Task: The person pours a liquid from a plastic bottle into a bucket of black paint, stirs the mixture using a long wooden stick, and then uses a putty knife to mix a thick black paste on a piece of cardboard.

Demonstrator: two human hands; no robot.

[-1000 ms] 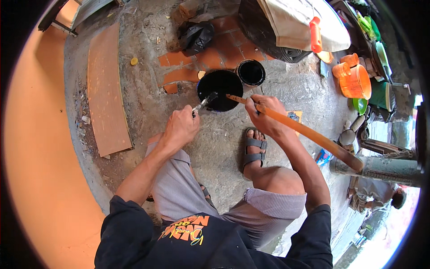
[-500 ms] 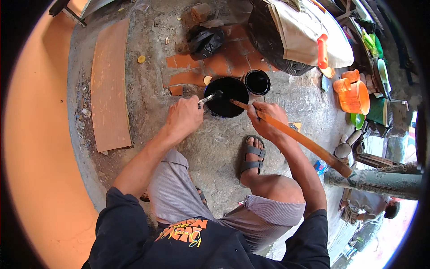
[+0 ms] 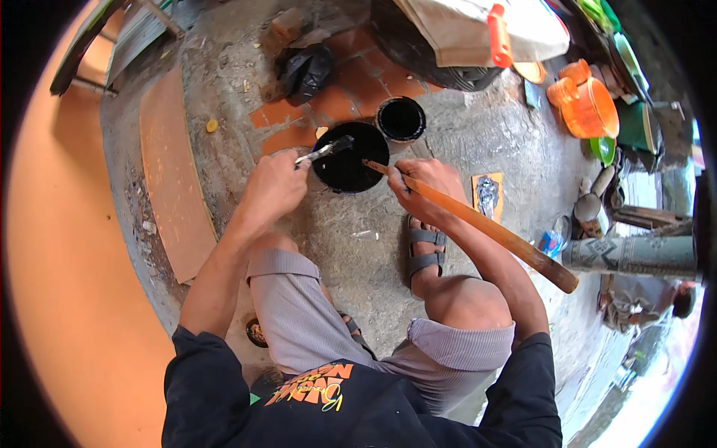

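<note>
A wide black bucket holding dark contents stands on the concrete in front of me. My left hand is closed round the pale, smeared handle of a paintbrush, whose dark head is over the bucket's mouth. In my right hand a long flat wooden stick is gripped near its narrow end. That darkened tip reaches over the bucket, while the broad end slants back to the right above my forearm. Touching or close beside the bucket at its far right is a smaller dark-filled pot.
A long brown board lies left, beside the orange wall. Beyond the bucket are a black plastic bag and red tiles. Orange tubs stand right, with a smeared orange card nearer. A person sits far right.
The view has shifted, so the bucket appears further left. The brush head is raised clearer of the dark contents. Both hands keep their holds.
</note>
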